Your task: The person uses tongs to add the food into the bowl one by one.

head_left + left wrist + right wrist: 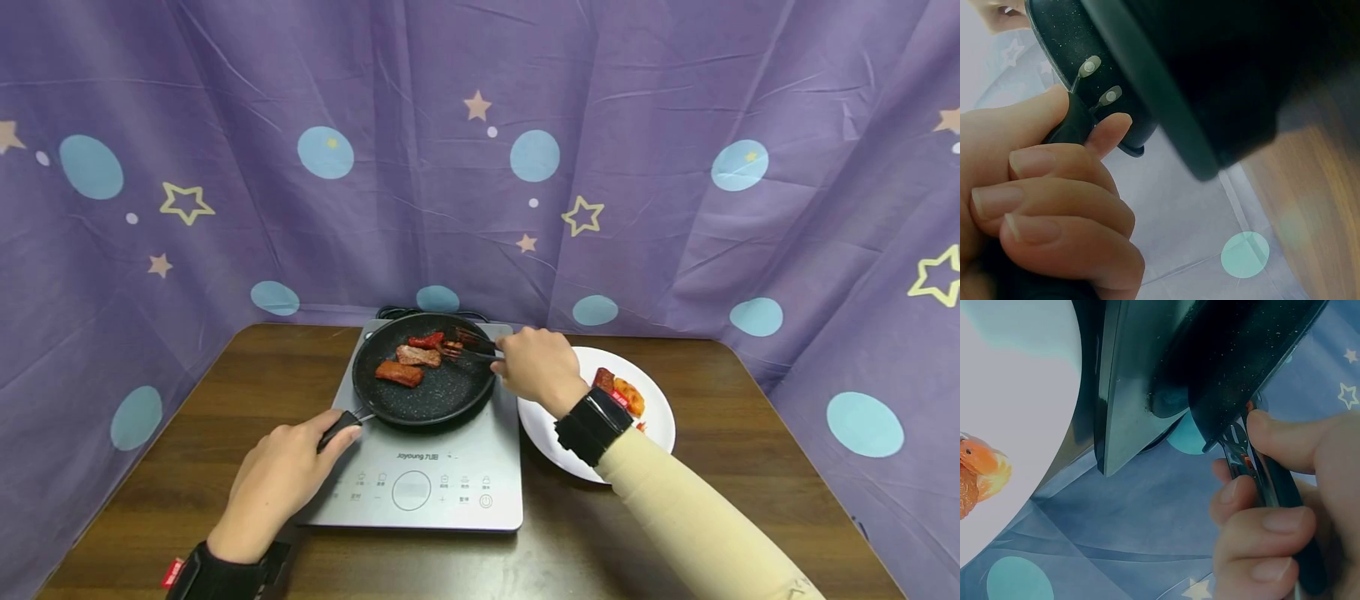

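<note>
My left hand (277,471) grips the black handle (339,428) of a speckled black frying pan (427,402). The fingers (1072,187) curl round that handle in the left wrist view. In the pan lie a reddish-brown meat piece (399,373), a paler meat piece (418,356) and a red piece (426,340). Over the pan's right rim, my right hand (542,367) holds metal tongs (480,340) with fork-like ends and dark handles (1285,487). The tong tips are by a small brown piece at the pan's right; whether they pinch it I cannot tell.
Under the pan is a silver induction cooker (480,446) on the wooden table (195,417). To its right stands a white plate (555,450) with a meat piece (603,379) and an orange-yellow food piece (630,396), partly behind the right wrist. A purple curtain (420,167) hangs behind.
</note>
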Motion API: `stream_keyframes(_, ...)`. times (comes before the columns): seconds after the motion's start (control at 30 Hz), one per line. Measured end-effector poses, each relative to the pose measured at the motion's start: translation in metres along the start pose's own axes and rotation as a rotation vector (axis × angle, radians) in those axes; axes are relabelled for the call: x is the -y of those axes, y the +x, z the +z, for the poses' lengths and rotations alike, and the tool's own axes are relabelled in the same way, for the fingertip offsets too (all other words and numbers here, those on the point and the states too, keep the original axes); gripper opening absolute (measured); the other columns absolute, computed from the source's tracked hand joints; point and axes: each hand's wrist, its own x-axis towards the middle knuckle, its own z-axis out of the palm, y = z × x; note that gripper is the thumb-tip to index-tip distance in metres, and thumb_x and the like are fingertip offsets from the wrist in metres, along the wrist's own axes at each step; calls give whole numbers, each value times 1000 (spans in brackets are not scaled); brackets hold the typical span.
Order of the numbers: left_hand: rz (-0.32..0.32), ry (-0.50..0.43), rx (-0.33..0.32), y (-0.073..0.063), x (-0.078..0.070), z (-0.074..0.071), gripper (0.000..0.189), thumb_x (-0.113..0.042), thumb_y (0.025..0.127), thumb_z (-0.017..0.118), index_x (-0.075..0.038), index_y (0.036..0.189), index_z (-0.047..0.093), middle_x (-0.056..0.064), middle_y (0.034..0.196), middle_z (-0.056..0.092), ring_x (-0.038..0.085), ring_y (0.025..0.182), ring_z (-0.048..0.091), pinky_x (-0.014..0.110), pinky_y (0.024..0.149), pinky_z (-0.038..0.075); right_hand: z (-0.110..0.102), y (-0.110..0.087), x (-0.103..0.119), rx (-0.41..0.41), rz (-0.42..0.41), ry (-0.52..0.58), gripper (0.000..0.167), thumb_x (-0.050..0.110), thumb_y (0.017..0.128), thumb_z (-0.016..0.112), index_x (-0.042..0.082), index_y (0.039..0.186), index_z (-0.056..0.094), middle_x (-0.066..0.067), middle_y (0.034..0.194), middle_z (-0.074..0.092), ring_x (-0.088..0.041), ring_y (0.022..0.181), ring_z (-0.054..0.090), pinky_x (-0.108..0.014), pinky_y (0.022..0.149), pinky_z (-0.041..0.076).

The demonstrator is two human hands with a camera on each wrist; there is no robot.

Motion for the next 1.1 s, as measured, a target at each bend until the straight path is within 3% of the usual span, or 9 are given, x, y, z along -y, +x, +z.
stream_keyframes(0.37, -3, -2, 4, 0, 0, 1, 57, -52, 105, 64, -4, 134, 72, 27, 113, 76, 46, 88, 76, 54, 56, 55, -2, -5, 1, -23, -23, 28, 23, 41, 99, 75, 18, 101, 78, -9, 88, 75, -33, 77, 74, -52, 62, 59)
stream_keyframes(0.57, 1, -3, 2, 1, -1, 1, 58, -52, 104, 65, -3, 134, 72, 27, 113, 76, 46, 89, 76, 54, 57, 55, -6, -9, -4, -28, -14, 50, 31, 43, 101, 71, 21, 122, 78, -10, 97, 77, -34, 83, 76, -53, 65, 59)
stream_keyframes(0.77, 1, -2, -2, 1, -1, 1, 57, -52, 104, 66, -4, 134, 72, 27, 113, 76, 47, 89, 76, 55, 57, 55, -16, -20, -20, -56, -4, 106, 31, 45, 102, 70, 21, 119, 77, -8, 87, 74, -33, 81, 75, -51, 61, 56)
stream_keyframes(0.93, 1, -5, -6, 1, -1, 1, 56, -51, 104, 66, -4, 134, 72, 27, 114, 76, 46, 88, 76, 54, 56, 55, -23, -35, -39, -39, 45, 146, 43, 48, 103, 67, 24, 137, 72, -3, 80, 73, -30, 85, 75, -50, 64, 57)
stream_keyframes(1.1, 1, -2, -7, 1, 0, 0, 57, -52, 104, 66, -5, 134, 72, 26, 113, 76, 45, 86, 76, 54, 56, 54, -26, -51, -59, -38, 94, 161, 46, 48, 103, 66, 19, 139, 71, -8, 89, 77, -36, 83, 74, -53, 66, 57)
